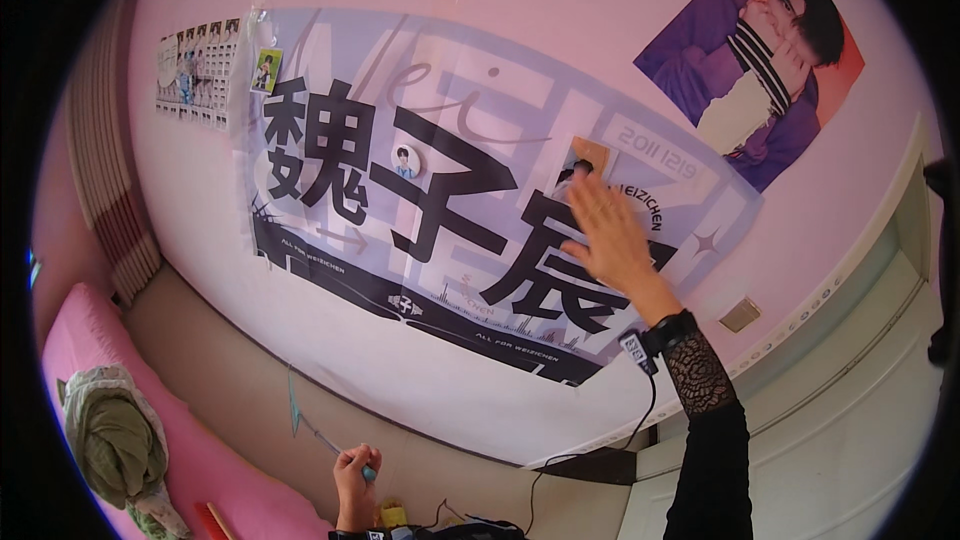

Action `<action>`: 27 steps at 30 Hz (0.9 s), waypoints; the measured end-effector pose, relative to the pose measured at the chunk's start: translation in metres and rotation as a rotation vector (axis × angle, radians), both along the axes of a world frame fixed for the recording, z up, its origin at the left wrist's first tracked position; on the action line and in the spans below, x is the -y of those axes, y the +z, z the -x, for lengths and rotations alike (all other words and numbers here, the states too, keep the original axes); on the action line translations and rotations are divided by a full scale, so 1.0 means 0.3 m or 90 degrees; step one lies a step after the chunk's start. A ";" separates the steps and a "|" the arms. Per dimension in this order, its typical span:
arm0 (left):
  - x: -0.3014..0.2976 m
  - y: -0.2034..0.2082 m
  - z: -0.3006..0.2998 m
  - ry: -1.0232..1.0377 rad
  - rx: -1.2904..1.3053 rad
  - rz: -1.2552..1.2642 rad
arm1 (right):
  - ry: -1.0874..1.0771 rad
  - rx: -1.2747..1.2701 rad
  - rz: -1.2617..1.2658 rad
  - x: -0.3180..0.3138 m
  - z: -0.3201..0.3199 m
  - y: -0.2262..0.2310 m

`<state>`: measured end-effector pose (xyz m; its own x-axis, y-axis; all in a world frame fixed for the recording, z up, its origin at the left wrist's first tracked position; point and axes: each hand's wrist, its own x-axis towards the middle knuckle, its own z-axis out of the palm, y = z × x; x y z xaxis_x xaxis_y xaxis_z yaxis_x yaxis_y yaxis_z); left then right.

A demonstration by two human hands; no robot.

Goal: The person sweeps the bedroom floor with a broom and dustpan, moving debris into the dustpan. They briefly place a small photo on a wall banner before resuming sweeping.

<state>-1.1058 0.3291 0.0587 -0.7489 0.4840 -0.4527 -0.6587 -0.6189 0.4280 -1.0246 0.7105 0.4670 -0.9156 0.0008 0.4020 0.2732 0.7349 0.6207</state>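
My left hand [355, 475] is closed round the teal grip of a thin-rodded fly swatter [320, 435], low in front of me. The swatter's narrow teal head shows almost edge-on, pointing up and left. My right hand [605, 235] reaches up with its fingers stretched out flat, over a small photo card [590, 155] on the banner. Its fingertips overlap the card's lower part; whether they press on it I cannot tell. The large pale-purple banner [450, 285] with bold black characters spreads across the pink wall. A round badge [406, 161] and a small green-edged card [266, 70] also sit on it.
A portrait poster [690, 50] hangs at upper right, above a wall switch [740, 315] and a white door [800, 460]. At left are a pink bed [100, 330], bundled green cloth [115, 435] and a curtain [105, 140]. A black cable [652, 400] trails from my right wrist.
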 end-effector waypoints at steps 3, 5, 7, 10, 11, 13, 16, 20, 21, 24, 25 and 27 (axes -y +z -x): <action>-0.009 -0.006 0.015 -0.006 -0.006 -0.005 | -0.039 0.048 0.042 -0.031 -0.003 -0.096; -0.017 -0.008 0.026 -0.010 -0.012 -0.014 | -0.024 0.027 -0.047 -0.059 0.005 -0.118; -0.020 -0.007 0.025 -0.020 0.003 -0.016 | -0.050 0.026 -0.078 -0.063 -0.005 -0.131; -0.024 0.004 0.007 -0.037 -0.039 -0.042 | -0.029 0.020 -0.014 -0.028 -0.021 -0.139; -0.020 0.011 -0.001 -0.044 -0.038 -0.020 | -0.016 0.026 0.011 -0.006 -0.030 -0.151; -0.022 0.027 -0.028 -0.048 -0.036 -0.045 | 0.028 0.028 0.045 0.036 -0.045 -0.177; -0.024 0.061 -0.085 -0.036 -0.026 0.006 | -0.032 0.079 0.015 0.045 -0.054 -0.191; -0.028 0.115 -0.179 -0.040 -0.041 0.016 | 0.036 0.002 -0.016 -0.031 -0.041 -0.162; -0.033 0.127 -0.206 -0.044 -0.046 0.019 | 0.047 -0.002 -0.019 -0.053 -0.044 -0.153; -0.043 0.158 -0.301 -0.043 -0.076 0.024 | 0.081 -0.018 -0.011 -0.078 -0.047 -0.146; -0.037 0.165 -0.344 -0.038 -0.088 0.014 | 0.086 -0.029 0.006 -0.075 -0.050 -0.148; -0.036 0.181 -0.437 -0.029 -0.085 0.027 | 0.119 -0.051 0.063 -0.055 -0.061 -0.157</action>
<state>-0.9746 0.3400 0.1130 -0.7814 0.5014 -0.3716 -0.6213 -0.5692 0.5385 -1.0062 0.7268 0.4200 -0.8684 -0.1222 0.4805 0.1726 0.8340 0.5240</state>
